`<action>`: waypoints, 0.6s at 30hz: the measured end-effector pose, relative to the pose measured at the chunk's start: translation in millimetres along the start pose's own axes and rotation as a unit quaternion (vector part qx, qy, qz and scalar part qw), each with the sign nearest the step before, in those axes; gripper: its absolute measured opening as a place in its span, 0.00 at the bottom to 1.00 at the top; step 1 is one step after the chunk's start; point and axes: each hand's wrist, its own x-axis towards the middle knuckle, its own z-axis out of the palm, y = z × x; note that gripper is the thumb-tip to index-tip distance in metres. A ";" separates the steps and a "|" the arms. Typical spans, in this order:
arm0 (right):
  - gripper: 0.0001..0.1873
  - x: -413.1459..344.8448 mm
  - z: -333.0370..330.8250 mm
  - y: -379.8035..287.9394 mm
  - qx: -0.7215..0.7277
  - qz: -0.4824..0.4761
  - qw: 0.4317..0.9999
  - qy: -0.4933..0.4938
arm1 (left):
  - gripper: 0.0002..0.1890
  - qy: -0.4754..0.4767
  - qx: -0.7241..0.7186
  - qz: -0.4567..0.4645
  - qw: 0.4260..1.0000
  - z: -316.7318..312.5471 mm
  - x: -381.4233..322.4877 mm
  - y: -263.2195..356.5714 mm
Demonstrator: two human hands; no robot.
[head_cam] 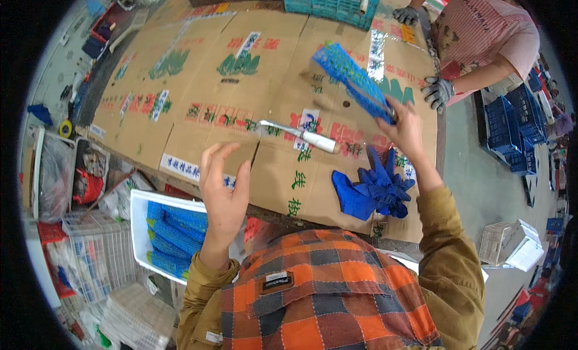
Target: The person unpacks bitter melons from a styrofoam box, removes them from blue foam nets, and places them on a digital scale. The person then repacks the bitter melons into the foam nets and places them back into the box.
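My right hand (404, 126) grips one end of a folded blue mesh net bundle (354, 76) with green patches, which slants up and left over the cardboard. My left hand (224, 187) is held above the near edge of the table, fingers apart and holding nothing. Between the two hands is a hand tool (300, 135) with a white handle and a thin, bent metal end. Below my right hand lies a crumpled pair of blue gloves (377, 185). The cardboard sheets (198, 88) covering the table bear printed writing and green plant pictures.
A white box (140, 241) of similar blue net bundles stands below the table edge at left. A teal crate (332, 6) sits at the far side. A co-worker's gloved hand (438, 92) rests at the table's right edge. Blue crates (503, 124) stand beyond.
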 end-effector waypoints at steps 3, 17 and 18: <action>0.29 19.7 29.1 16.2 -0.061 -0.023 0.998 0.009 | 0.13 -0.033 0.010 -0.064 0.997 -12.6 -28.4 -13.6; 0.25 -144.9 -28.6 -56.7 0.017 0.094 0.970 -0.223 | 0.13 -0.092 -0.012 -0.154 0.984 2.8 -118.6 -46.1; 0.22 -148.8 -24.7 -59.3 0.062 0.085 0.969 -0.225 | 0.13 -0.093 -0.014 -0.134 0.986 7.8 -120.4 -43.8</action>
